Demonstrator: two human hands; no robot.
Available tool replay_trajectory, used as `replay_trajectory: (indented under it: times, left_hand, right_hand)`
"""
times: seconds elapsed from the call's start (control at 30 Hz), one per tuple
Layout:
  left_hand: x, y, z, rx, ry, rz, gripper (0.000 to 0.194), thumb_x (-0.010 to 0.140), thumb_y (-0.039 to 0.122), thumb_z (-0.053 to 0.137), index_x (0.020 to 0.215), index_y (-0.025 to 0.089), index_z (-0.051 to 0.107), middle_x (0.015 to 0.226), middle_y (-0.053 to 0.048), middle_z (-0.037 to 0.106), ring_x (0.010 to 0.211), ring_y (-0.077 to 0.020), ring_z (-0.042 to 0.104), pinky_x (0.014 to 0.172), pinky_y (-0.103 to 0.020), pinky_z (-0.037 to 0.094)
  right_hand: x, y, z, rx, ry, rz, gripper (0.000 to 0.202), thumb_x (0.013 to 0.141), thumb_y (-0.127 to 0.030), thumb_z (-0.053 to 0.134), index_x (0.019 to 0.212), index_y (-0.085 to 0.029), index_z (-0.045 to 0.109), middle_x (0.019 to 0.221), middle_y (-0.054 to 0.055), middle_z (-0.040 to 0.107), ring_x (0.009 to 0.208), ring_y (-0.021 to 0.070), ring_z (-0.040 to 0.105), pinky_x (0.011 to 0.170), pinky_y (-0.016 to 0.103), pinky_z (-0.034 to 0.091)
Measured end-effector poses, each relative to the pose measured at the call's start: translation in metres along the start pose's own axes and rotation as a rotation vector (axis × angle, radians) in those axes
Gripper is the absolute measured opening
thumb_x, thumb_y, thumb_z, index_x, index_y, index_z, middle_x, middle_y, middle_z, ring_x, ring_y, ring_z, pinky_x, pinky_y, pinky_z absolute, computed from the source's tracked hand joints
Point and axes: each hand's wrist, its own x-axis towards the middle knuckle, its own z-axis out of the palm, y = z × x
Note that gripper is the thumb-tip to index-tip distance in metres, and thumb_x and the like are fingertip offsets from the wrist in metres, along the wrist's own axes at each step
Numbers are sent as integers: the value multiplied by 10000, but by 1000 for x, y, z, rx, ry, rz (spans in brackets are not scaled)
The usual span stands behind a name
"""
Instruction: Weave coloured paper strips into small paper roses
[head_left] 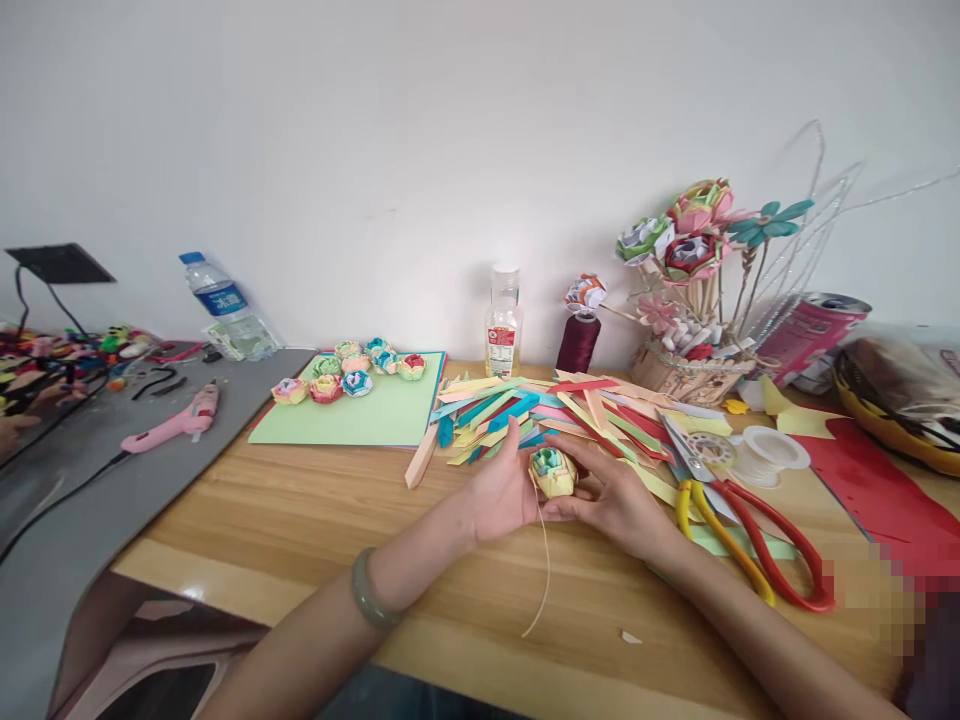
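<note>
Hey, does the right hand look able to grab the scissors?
Probably yes: the scissors lie close by, handles uncovered, though the right hand would first have to leave the paper flower.

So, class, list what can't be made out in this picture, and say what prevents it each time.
All in the head view:
- Left hand's fingertips: hidden behind the yellow-and-green folded paper flower and right hand.
- Small print on the clear bottle's red-and-white label: too small.
- Full extent of the clear plastic bag: cut off by the right edge.
- Lower right corner: detail lost under pixelation.
</note>
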Motion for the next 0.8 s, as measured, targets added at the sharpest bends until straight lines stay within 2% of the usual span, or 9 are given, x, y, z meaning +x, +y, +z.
replay_trajectory:
  times: [0.1, 0.2, 0.27, 0.4, 0.5, 0.67, 0.8]
  left_hand:
    - [0, -2, 1, 73, 61, 60, 560, 781, 628, 327, 1085, 216, 552, 1033, -91, 601, 805, -187, 599, 621, -291, 461]
    - [-2, -3, 1, 180, 106, 231, 444, 792, 540, 443, 1134, 273, 537, 1152, -58, 539, 928, -181, 561, 639, -257, 463]
    - [-4, -4, 2, 249, 78, 283, 400, 791, 481, 497, 1119, 263, 568, 1176, -57, 524, 965, -179, 540, 665, -245, 464]
    - [-7, -6, 5, 339, 29, 284, 358, 773, 381, 571, 1100, 239, 606, 1116, -70, 555, 910, -155, 538, 676, -225, 459]
    - [-7, -9, 6, 356, 83, 306, 344, 736, 338, 628, 1060, 223, 632, 1009, -66, 579, 833, -127, 534, 645, -209, 458]
    - [-4, -11, 6, 340, 140, 309, 272, 699, 368, 660, 877, 162, 668, 882, -56, 586, 713, -102, 524, 655, -247, 473]
    - [-5, -11, 8, 310, 138, 285, 342, 700, 448, 630, 871, 152, 643, 888, -59, 583, 722, -108, 539, 672, -260, 470]
  right_hand:
    - [0, -1, -1, -52, 45, -3, 606, 627, -393, 735, 1181, -215, 564, 1158, 99, 607, 1077, 313, 532, 930, 466, 415]
    - [0, -2, -2, 48, 45, 41, 583, 663, -448, 690, 1178, -203, 567, 1124, 100, 624, 992, 297, 577, 868, 447, 464]
    - [0, -3, -3, 121, 29, 66, 563, 689, -466, 660, 1167, -181, 574, 1083, 102, 640, 924, 277, 599, 811, 415, 495]
    - [1, -5, -3, 119, 11, 61, 523, 710, -467, 640, 1135, -165, 599, 1022, 84, 661, 911, 269, 587, 789, 377, 485]
    - [0, -5, -3, 103, -8, 52, 477, 739, -480, 603, 1095, -163, 625, 956, 72, 672, 893, 265, 582, 779, 370, 474]
    - [-2, -4, -3, 155, -49, 62, 446, 767, -484, 569, 1076, -169, 636, 954, 64, 668, 918, 258, 580, 794, 347, 467]
    - [-2, -6, -4, 186, -53, 97, 443, 772, -509, 544, 1014, -160, 668, 936, 69, 676, 913, 260, 584, 795, 345, 467]
